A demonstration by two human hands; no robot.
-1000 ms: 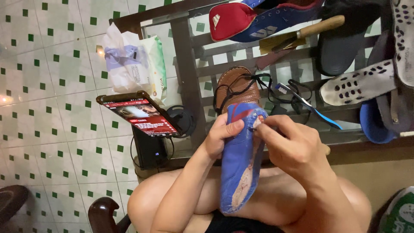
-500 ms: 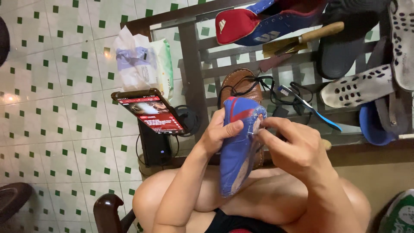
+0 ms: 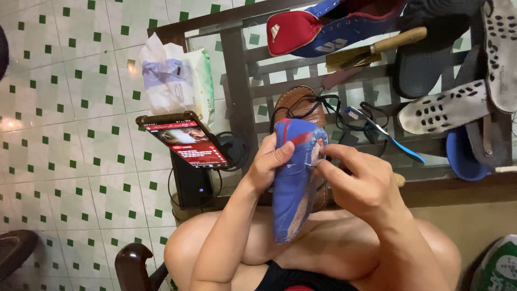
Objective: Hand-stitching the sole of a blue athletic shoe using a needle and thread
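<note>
My left hand [image 3: 271, 161] grips a blue shoe with red trim [image 3: 293, 183], held upright above my lap with its toe pointing up. The thumb presses on the shoe's front face. My right hand [image 3: 358, 180] is at the shoe's right edge near the toe, fingertips pinched against a pale worn patch there. Whether something small sits between those fingertips I cannot tell. Behind the shoe lies a brown sandal [image 3: 299, 105] on the glass table.
A dark wood-framed glass table [image 3: 237, 91] carries a red and blue shoe [image 3: 318, 29], a wooden-handled knife [image 3: 377, 48], a toothbrush [image 3: 377, 129], perforated insoles [image 3: 447, 108], black cords and a blue bowl [image 3: 463, 159]. A phone [image 3: 183, 141] leans on a black power bank [image 3: 193, 183]. White bags [image 3: 169, 81] stand on the tiled floor.
Both hands have lifted the blue shoe slightly higher and closer to the table edge. The right fingers have shifted along the toe edge. The view moved a little to the right.
</note>
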